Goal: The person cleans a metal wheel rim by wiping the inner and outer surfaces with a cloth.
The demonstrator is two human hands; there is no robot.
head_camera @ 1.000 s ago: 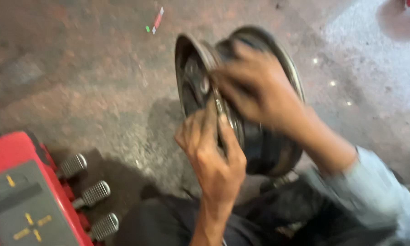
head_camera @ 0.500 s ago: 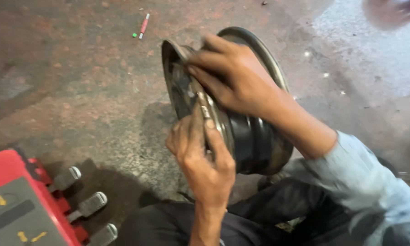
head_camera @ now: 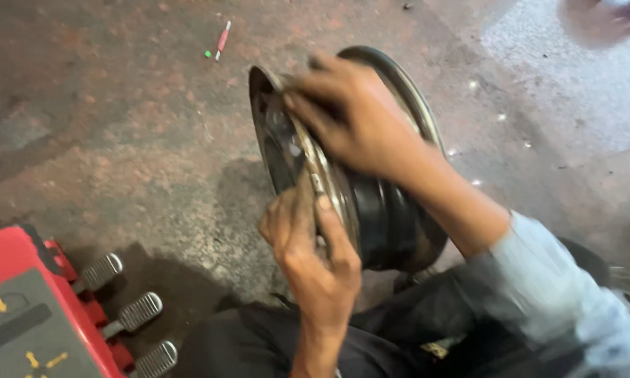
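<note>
The red machine (head_camera: pixel 21 308) with its three metal pedals (head_camera: pixel 136 311) had slid left and lower in my view. My left hand (head_camera: pixel 311 252) kept pinching the near lip of the dark steel wheel rim (head_camera: pixel 392 224), upright on the concrete floor (head_camera: pixel 119 140); my right hand (head_camera: pixel 357 115) had crept along its top edge, fingers curled over it

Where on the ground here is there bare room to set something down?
The widest bare floor lies left of the upright wheel rim, between the small red pen above and the red machine with its pedals below. Pale floor right of the rim is bare too. It is crowded at the rim, where the left hand and right hand grip it.
</note>
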